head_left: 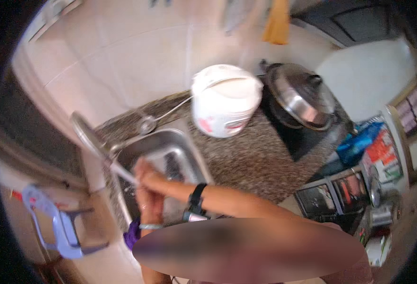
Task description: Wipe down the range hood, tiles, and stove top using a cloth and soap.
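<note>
Both my hands are together over a stainless-steel sink [194, 156], beside the end of a pale spout or hose [123, 173] that leads from the faucet [89, 136]. My left hand [151, 209] has a light band at its wrist, with purple cloth [133, 234] next to it. Meeting it from the right is my right hand [151, 177], its forearm wearing a black-strapped watch [197, 198]. The hands overlap and are blurred, so their fingers and anything between them cannot be made out. A dark patch shows on the sink's floor.
Right of the sink, a white rice cooker [226, 103] stands on the granite counter [251, 163]. Beyond it, a lidded metal pan [300, 97] sits on a black stove [290, 142]. A blue plastic stool [57, 227] is at the lower left. Open drawers [331, 195] lie at the right.
</note>
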`<action>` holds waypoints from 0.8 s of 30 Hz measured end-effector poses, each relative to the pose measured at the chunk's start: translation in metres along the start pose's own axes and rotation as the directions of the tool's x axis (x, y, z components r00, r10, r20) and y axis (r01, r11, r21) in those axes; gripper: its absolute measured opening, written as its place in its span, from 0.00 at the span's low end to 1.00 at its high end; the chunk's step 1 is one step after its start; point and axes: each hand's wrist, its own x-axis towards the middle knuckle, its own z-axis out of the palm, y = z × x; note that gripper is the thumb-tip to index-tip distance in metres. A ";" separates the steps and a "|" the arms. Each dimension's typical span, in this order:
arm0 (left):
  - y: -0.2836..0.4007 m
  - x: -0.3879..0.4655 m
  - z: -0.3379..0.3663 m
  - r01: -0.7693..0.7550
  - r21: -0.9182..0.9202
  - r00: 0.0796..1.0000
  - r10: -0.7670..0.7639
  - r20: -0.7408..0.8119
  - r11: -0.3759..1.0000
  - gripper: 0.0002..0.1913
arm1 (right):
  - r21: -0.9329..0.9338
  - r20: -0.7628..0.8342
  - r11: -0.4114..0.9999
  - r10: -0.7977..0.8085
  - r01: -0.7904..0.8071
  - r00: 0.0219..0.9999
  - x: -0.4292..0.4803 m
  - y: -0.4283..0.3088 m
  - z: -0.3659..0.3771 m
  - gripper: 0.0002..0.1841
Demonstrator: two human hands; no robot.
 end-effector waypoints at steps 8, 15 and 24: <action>0.021 -0.019 -0.051 0.075 -0.157 0.921 -0.129 -0.367 0.985 0.19 | -0.232 0.157 0.937 -0.228 0.260 0.961 -0.073 -0.054 -0.015 0.26; 0.016 -0.021 -0.046 0.101 -0.219 0.875 -0.192 -0.445 0.970 0.11 | 0.289 0.196 0.955 -0.118 0.058 0.973 0.015 -0.044 -0.069 0.21; 0.024 -0.031 -0.070 0.162 0.167 0.897 -0.074 -0.436 0.973 0.10 | 0.107 0.119 0.957 -0.282 0.270 0.952 0.080 -0.074 -0.046 0.12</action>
